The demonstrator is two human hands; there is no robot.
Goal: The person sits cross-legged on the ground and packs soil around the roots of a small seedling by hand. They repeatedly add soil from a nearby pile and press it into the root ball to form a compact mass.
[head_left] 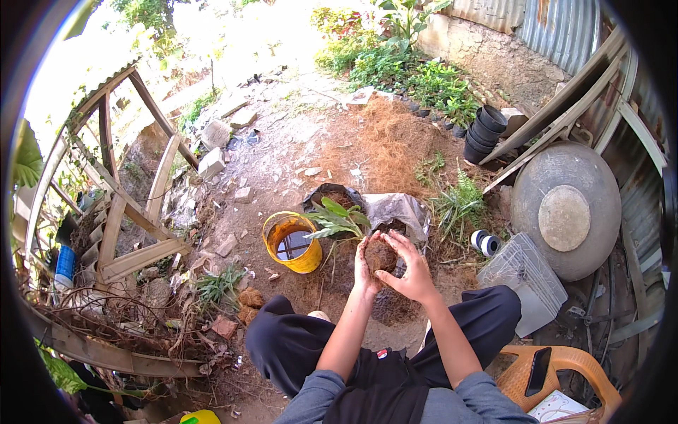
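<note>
My left hand and my right hand are cupped around a brown, fibrous root ball in front of my knees. The left palm presses on its left side, and the right hand curves over its right side with the thumb toward me. A leafy green plant leans out to the left beyond my left fingertips; its stem seems to lead to the ball, though the join is hidden. Just left of the plant stands a yellow bucket holding dark liquid. Behind it sits an open black plastic bag with brown matter inside.
Greyish plastic sheeting lies beyond my hands, before spread brown fibre. Stacked black pots, a large round grey vessel and a wire rack stand right. An orange chair holds a phone. Wooden framing is left.
</note>
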